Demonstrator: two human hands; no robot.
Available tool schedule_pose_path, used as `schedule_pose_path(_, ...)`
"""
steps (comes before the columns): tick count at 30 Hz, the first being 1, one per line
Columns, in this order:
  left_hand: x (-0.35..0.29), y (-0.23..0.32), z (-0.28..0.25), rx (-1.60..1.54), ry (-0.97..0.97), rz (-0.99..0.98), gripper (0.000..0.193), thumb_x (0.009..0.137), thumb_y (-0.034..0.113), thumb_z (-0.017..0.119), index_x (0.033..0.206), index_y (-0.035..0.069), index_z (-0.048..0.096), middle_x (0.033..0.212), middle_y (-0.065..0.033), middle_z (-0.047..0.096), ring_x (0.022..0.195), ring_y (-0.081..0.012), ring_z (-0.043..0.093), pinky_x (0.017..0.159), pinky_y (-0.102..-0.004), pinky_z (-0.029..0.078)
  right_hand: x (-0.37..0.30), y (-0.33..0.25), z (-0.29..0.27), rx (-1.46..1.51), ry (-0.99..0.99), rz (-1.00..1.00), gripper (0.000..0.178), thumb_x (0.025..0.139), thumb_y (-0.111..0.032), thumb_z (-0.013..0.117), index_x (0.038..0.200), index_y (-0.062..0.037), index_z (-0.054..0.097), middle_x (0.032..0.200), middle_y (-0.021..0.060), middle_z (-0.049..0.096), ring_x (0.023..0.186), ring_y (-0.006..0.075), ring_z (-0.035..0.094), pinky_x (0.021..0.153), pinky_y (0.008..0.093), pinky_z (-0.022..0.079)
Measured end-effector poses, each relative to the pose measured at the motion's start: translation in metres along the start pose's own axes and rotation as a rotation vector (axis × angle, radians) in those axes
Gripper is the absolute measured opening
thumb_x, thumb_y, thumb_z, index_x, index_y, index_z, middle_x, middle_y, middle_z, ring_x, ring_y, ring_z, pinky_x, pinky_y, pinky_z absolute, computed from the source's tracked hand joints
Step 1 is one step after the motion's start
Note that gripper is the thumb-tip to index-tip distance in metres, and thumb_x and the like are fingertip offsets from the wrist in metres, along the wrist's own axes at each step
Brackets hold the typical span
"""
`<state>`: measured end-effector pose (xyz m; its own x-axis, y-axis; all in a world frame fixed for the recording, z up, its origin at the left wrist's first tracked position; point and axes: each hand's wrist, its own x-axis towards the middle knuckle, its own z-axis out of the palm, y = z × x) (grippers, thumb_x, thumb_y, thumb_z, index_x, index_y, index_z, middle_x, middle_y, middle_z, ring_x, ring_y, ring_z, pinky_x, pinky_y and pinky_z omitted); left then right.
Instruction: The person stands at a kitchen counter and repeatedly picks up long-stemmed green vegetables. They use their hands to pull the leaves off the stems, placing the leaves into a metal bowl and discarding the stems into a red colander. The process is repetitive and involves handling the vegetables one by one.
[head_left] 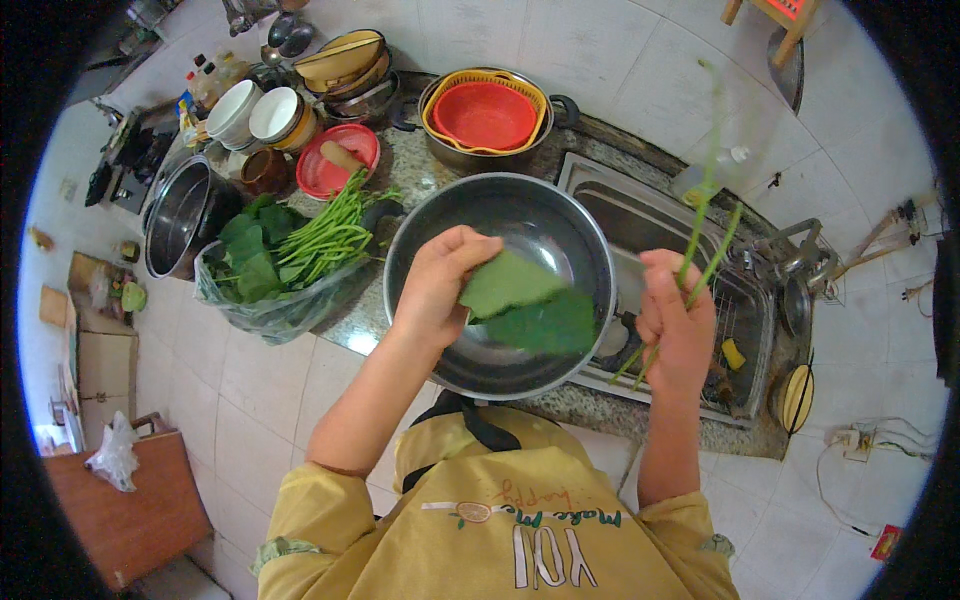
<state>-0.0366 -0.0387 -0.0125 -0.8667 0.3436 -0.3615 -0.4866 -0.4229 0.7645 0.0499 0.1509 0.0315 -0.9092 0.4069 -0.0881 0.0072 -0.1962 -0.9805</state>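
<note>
Over a large grey pot (398, 318), my left hand (440, 283) is closed on broad green leaves (535, 310), which hang above the pot's inside. To the right of the pot, my right hand (678, 318) grips a few long thin green stems (702, 225) that stick up past the fingers and down below them. Left of the pot, a clear plastic bag (285, 318) holds more large leaves and a bundle of green stems (335, 228). The far ends of the held stems are blurred.
A steel sink (630, 215) with a dish rack lies right of the pot. Behind stands a pot with a yellow colander and a red basket (485, 115). A red basin (362, 150), stacked bowls (275, 113) and a dark deep pot (185, 220) crowd the left counter.
</note>
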Motion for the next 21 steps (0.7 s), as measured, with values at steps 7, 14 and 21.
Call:
schedule_pose_path(7,-0.007,0.010,0.039,0.807,-0.237,0.301,0.012,0.075,0.011,0.063,0.071,0.002,0.056,0.064,0.0030,0.052,0.061,-0.0025,0.046,0.054,-0.0184,0.038,0.002,0.007,0.018,-0.354,-0.226,0.113,0.021,0.072,-0.016,0.067,0.088,-0.0026,0.064,0.070,-0.0008,0.059,0.063,0.0063,0.052,0.059,0.0199,0.040)
schedule_pose_path(14,-0.017,0.009,0.038,0.526,-0.428,0.380,0.046,0.077,0.019,0.062,0.116,0.004,0.043,0.091,-0.0044,0.056,0.082,-0.0111,0.053,0.074,-0.0236,0.042,0.002,0.004,0.013,-0.366,-0.065,0.207,0.020,0.070,-0.022,0.069,0.071,-0.0036,0.061,0.056,-0.0021,0.052,0.050,0.0054,0.046,0.046,0.0213,0.035)
schedule_pose_path(21,-0.033,0.012,0.023,0.289,-0.459,0.109,0.067,0.072,-0.006,0.057,0.131,0.008,0.027,0.087,-0.0062,0.059,0.080,-0.0112,0.056,0.070,-0.0211,0.043,0.004,0.002,-0.005,0.022,-0.001,0.267,0.023,0.078,-0.029,0.061,0.069,-0.0086,0.055,0.051,-0.0061,0.042,0.039,0.0034,0.032,0.035,0.0191,0.021)
